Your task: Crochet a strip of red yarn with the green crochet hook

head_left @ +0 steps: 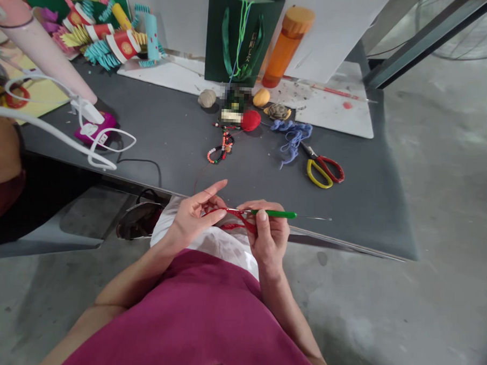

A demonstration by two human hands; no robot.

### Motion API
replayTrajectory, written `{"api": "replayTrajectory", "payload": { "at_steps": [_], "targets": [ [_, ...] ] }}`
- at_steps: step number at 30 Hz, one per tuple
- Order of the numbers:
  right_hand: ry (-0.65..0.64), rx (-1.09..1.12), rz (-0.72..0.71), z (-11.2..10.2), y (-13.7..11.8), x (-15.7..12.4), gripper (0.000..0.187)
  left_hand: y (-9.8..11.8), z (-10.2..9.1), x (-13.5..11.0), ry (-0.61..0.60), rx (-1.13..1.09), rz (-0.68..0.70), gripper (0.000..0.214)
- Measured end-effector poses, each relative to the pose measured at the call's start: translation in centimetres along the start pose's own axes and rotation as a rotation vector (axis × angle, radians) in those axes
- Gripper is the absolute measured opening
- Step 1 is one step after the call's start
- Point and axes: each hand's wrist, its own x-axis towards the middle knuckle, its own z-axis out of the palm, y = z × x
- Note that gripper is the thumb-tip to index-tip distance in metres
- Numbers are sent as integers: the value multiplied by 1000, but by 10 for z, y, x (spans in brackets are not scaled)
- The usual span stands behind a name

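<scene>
My right hand (270, 235) is closed around a crochet hook with a green handle (280, 214); its thin metal back end sticks out to the right. Thumb and fingers of my left hand (191, 215) pinch a narrow red crocheted strip (247, 223), while the left index finger points outward. The hook's front end meets the strip between the two hands. A thin red thread runs from the left hand up across the table toward a red yarn ball (251, 120). Both hands are above my lap, at the table's front edge.
Scissors (323, 170) with yellow and red handles lie on the grey table (169, 125) near blue yarn (292, 135). Beaded strings (221, 148) are in the middle. Behind stand a dark green paper bag (217, 47) and an orange bottle (287, 47). Another person's arm (3, 150) is at left.
</scene>
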Motion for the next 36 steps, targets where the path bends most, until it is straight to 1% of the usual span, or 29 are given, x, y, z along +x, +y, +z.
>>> {"api": "replayTrajectory", "payload": {
  "at_steps": [2, 4, 7, 10, 14, 17, 19, 23, 26, 29, 31, 32, 36],
  "targets": [
    [-12, -63, -75, -2, -1, 0, 14, 1, 0, -1, 8, 17, 7, 60],
    [-55, -120, -154, -5, -2, 0, 12, 1, 0, -1, 13, 35, 19, 59],
    [-142, -211, -268, -9, -4, 0, 17, -1, 0, -1, 20, 67, 51, 57],
    [-189, -322, -389, -10, -5, -2, 24, -3, 1, 0, 41, 91, 91, 55],
    [-191, -449, -527, -7, -6, -4, 27, -4, 1, 2, 67, 88, 97, 54],
    [-166, -520, -665, -5, -6, -4, 29, -4, 2, 2, 78, 49, 52, 57],
    [-168, -546, -722, -4, -5, -5, 33, -4, 3, 3, 78, 18, 33, 61],
    [-193, -577, -709, -3, -2, -5, 41, -3, 5, 0, 94, 40, 97, 65],
    [-180, -570, -705, -2, 2, -5, 44, -2, 8, -4, 99, 61, 140, 70],
    [-156, -564, -702, -2, 6, -5, 46, -1, 12, -7, 76, 0, 117, 79],
    [-135, -549, -662, -3, 7, -6, 45, -2, 13, -6, 34, -118, 52, 83],
    [-124, -530, -636, -2, 7, -7, 44, -3, 13, -6, 4, -197, -4, 82],
    [-76, -369, -506, 2, 6, -9, 32, -7, 11, 0, -129, -492, -281, 59]
  ]
}}
